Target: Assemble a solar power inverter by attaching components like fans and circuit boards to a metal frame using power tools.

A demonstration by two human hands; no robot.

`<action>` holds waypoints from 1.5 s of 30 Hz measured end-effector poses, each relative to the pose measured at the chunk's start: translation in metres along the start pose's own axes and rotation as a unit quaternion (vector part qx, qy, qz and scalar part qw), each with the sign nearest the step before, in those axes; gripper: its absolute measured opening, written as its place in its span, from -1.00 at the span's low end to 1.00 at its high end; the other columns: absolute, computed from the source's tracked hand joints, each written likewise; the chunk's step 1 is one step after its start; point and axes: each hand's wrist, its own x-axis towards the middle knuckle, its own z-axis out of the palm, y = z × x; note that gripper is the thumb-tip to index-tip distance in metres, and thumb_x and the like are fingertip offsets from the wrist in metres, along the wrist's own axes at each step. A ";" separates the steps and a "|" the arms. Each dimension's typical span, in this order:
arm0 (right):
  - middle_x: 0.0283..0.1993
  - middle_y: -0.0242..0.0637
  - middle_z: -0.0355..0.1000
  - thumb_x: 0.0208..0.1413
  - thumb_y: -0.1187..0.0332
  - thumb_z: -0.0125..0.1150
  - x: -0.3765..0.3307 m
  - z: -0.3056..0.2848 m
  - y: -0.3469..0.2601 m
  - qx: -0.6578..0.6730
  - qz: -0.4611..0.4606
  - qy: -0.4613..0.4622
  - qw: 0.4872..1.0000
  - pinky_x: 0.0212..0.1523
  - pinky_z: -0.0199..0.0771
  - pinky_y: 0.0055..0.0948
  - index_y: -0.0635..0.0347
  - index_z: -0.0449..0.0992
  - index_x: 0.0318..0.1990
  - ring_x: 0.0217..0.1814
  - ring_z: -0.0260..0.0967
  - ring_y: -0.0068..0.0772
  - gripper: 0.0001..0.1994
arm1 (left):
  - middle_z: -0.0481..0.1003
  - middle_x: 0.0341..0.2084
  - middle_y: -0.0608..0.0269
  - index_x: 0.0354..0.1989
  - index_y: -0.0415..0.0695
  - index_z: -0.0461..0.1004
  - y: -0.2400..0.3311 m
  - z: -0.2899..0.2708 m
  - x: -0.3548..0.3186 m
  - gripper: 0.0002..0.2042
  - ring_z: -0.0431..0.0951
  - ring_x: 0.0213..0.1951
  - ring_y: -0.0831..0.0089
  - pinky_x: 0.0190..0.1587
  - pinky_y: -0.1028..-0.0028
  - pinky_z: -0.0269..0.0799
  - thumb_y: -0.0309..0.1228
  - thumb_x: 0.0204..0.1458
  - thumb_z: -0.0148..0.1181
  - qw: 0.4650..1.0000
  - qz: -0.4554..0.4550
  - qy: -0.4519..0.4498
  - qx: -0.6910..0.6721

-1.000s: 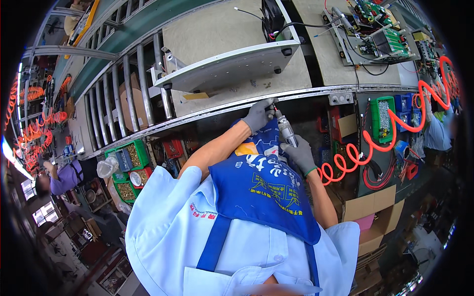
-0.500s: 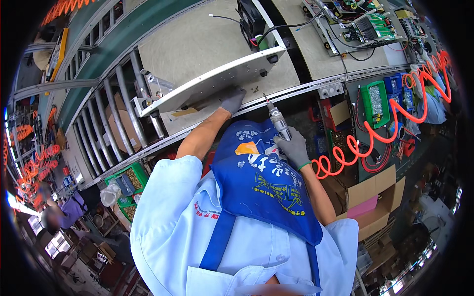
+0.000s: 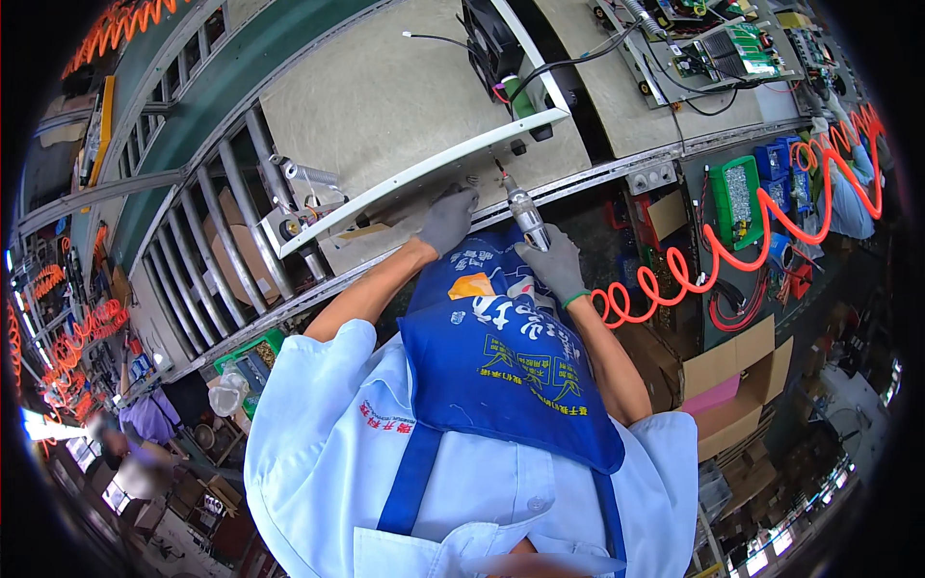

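Note:
My right hand (image 3: 551, 262), in a grey glove, grips a silver pneumatic screwdriver (image 3: 523, 208) whose bit points up at the near edge of a white metal chassis (image 3: 414, 178). An orange coiled air hose (image 3: 732, 250) runs off from the tool to the right. My left hand (image 3: 449, 218), also gloved in grey, rests against the front edge of the chassis just left of the screwdriver tip. The chassis lies on a beige mat (image 3: 385, 96) on the workbench. A black fan (image 3: 487, 34) sits at its far end. My blue apron (image 3: 501, 356) fills the lower middle.
A second chassis with a green circuit board (image 3: 732, 53) lies on the bench to the right. Green and blue parts bins (image 3: 737, 193) sit below the bench edge, with open cardboard boxes (image 3: 732, 380) lower right. Grey roller rails (image 3: 207, 250) run on the left. Another person (image 3: 145, 419) is far lower left.
The view has shifted closer to the bench. My left hand stays on the chassis edge while the right hand has brought the screwdriver tip up to that edge.

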 end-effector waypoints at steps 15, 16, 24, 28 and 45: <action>-0.35 -0.07 0.50 -0.16 0.18 0.34 0.001 0.010 -0.012 0.016 0.029 0.023 0.999 -0.20 0.44 -0.24 0.20 0.48 -0.19 -0.28 0.50 -0.13 -0.61 | 0.54 -0.45 0.11 -0.22 -0.19 0.51 0.092 -0.214 0.040 -0.84 0.57 -0.38 0.35 -0.32 0.46 0.46 -0.49 0.03 0.13 0.985 0.015 0.007 -0.174; -0.35 -0.07 0.50 -0.16 0.20 0.34 0.000 0.011 -0.013 0.014 0.034 0.025 0.999 -0.21 0.44 -0.24 0.21 0.48 -0.18 -0.28 0.50 -0.13 -0.61 | 0.54 -0.45 0.11 -0.22 -0.19 0.51 0.079 -0.216 0.060 -0.84 0.57 -0.38 0.35 -0.32 0.46 0.46 -0.49 0.03 0.13 0.986 -0.009 0.001 -0.165; -0.39 -0.16 0.49 -0.12 0.31 0.34 -0.005 0.015 -0.021 0.055 0.061 0.031 0.996 -0.31 0.43 -0.37 0.28 0.48 -0.15 -0.37 0.45 -0.41 -0.64 | 0.54 -0.54 0.10 -0.45 -0.27 0.52 0.007 -0.152 0.120 -0.83 0.52 -0.54 0.38 -0.43 0.40 0.41 -0.41 -0.18 0.20 0.949 0.052 -0.294 -0.097; -0.40 -0.17 0.48 -0.13 0.33 0.35 -0.007 0.015 -0.026 0.057 0.092 0.023 0.994 -0.33 0.42 -0.37 0.28 0.48 -0.17 -0.39 0.44 -0.43 -0.65 | 0.52 -0.57 0.16 -0.45 -0.26 0.50 0.003 -0.141 0.121 -0.83 0.51 -0.52 0.44 -0.42 0.47 0.40 -0.40 -0.17 0.22 0.903 -0.047 -0.395 -0.163; -0.41 -0.21 0.46 -0.12 0.37 0.34 -0.007 0.012 -0.030 0.055 0.117 0.009 0.992 -0.34 0.42 -0.41 0.29 0.47 -0.15 -0.40 0.41 -0.48 -0.65 | 0.49 -0.42 -0.07 -0.40 -0.27 0.43 -0.026 -0.139 0.095 -0.84 0.50 -0.30 0.04 -0.24 0.21 0.36 -0.43 -0.11 0.17 0.924 -0.083 -0.372 -0.041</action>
